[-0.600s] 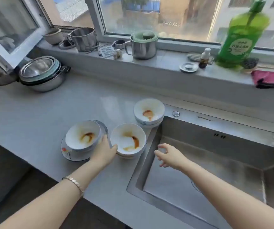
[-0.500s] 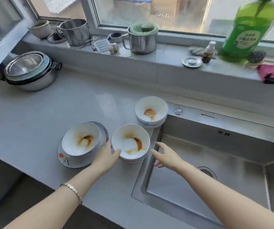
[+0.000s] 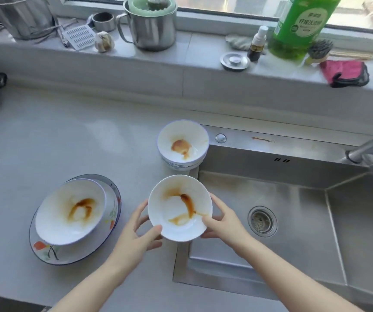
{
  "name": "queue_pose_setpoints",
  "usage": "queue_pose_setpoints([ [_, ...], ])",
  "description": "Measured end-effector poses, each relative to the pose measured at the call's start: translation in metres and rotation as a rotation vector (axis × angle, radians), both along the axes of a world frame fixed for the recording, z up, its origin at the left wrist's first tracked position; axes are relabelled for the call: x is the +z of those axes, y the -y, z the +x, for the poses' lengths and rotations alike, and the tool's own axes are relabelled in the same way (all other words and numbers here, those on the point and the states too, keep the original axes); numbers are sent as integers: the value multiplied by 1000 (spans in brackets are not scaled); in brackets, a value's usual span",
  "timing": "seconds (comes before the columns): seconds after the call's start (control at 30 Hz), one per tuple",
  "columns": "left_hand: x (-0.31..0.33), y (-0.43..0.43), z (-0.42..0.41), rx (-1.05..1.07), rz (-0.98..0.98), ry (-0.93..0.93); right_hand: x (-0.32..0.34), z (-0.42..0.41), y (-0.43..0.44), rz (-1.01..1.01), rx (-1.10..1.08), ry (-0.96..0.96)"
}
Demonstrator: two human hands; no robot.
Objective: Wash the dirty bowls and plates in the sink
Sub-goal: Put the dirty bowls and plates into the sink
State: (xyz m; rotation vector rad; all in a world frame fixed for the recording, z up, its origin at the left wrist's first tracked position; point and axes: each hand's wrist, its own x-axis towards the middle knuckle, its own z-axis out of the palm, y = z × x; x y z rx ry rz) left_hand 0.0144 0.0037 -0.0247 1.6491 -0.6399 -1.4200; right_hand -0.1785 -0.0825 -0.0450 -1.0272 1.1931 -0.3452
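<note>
A white bowl (image 3: 179, 207) streaked with brown sauce is held at the sink's left edge, with my left hand (image 3: 136, 235) on its left rim and my right hand (image 3: 222, 219) on its right rim. A second stained bowl (image 3: 69, 210) rests on a flower-patterned plate (image 3: 111, 224) on the grey counter at the left. Behind the held bowl, another dirty bowl (image 3: 182, 143) is stacked on a blue-patterned bowl by the sink's back-left corner. The steel sink (image 3: 293, 199) has a round drain (image 3: 262, 220).
A tap (image 3: 370, 154) juts in at the right. The window sill carries a steel lidded mug (image 3: 150, 21), a green detergent bottle (image 3: 302, 23), a small brown bottle (image 3: 257, 43), a brush (image 3: 319, 50), a pink cloth (image 3: 344, 72) and a sink plug (image 3: 235, 60).
My left hand left the bowl on the plate and both hands closed on the middle bowl, which now sits tilted toward the sink. The camera moved closer and lower.
</note>
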Motion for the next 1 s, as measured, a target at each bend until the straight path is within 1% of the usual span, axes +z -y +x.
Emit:
queue_pose_setpoints([
  [0.13, 0, 20, -47, -159, -21, -17, 7, -64, -5, -5, -159, -1],
  [0.27, -22, 56, -104, -316, -9, -47, -3, -128, 2, -31, -306, -34],
  [0.4, -58, 93, -155, -388, 116, -71, -38, -173, 21, -6, -396, -77],
  [0.43, -69, 100, -163, -399, 151, -32, -52, -181, 28, 12, -410, -96],
  [0.5, -91, 112, -173, -400, 247, 126, -82, -192, 43, 54, -430, -133],
  [0.6, -117, 121, -173, -393, 371, 337, -126, -192, 70, 81, -439, -196],
  [0.67, -125, 124, -167, -408, 385, 404, -151, -182, 86, 106, -438, -217],
  [0.73, -130, 127, -161, -407, 381, 437, -172, -168, 101, 140, -427, -222],
  [0.8, -132, 129, -153, -395, 371, 465, -186, -150, 110, 184, -442, -171],
  [0.93, -130, 132, -139, -354, 355, 490, -196, -121, 119, 196, -418, -99],
  [1.0, -127, 131, -133, -357, 361, 495, -200, -108, 123, 210, -366, -106],
])
